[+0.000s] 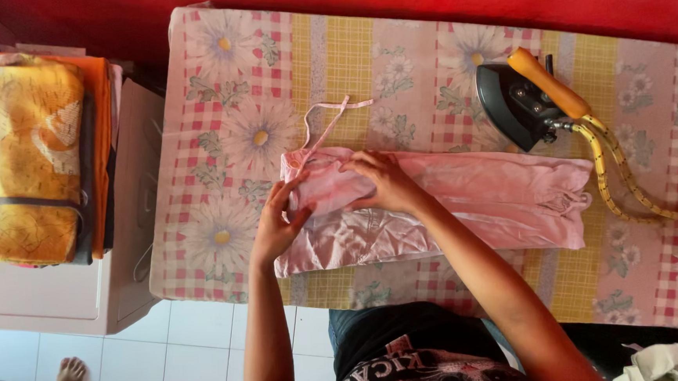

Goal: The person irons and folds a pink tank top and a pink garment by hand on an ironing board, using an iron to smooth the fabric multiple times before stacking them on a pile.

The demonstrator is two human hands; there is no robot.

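Both hands [278, 218] on pink garment [465, 198]
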